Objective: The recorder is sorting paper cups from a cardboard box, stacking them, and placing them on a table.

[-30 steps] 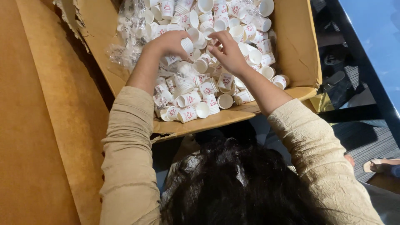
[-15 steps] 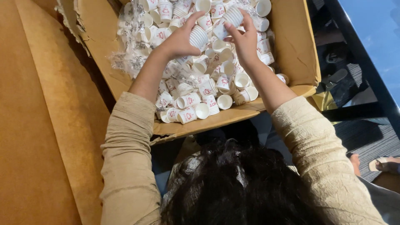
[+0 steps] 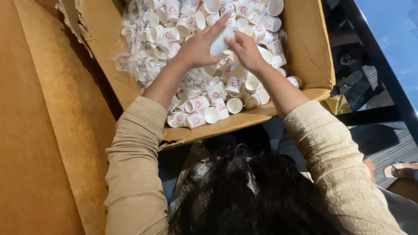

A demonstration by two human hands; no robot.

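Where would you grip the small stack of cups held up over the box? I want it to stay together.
Grip the cup stack by its ridged side walls, from both ends, as the left hand and right hand do. It lies tilted above the cardboard box, so pressing endwise probably keeps the cups nested.

both hands are raised over an open cardboard box point(image 3: 309, 48) full of small white paper cups point(image 3: 204, 104) with red print. the left hand point(image 3: 198, 45) and the right hand point(image 3: 246, 50) meet around a short stack of cups point(image 3: 220, 41), the left fingers stretched along its top and the right fingers curled at its side. crumpled clear plastic wrap point(image 3: 139, 61) lies among the cups at the box's left side. a torn box flap point(image 3: 230, 124) runs below the heap. beige sleeves point(image 3: 135, 165) cover both arms, and dark hair point(image 3: 248, 196) fills the bottom of the view. a sandal point(image 3: 398, 169) shows on the floor at the far right.
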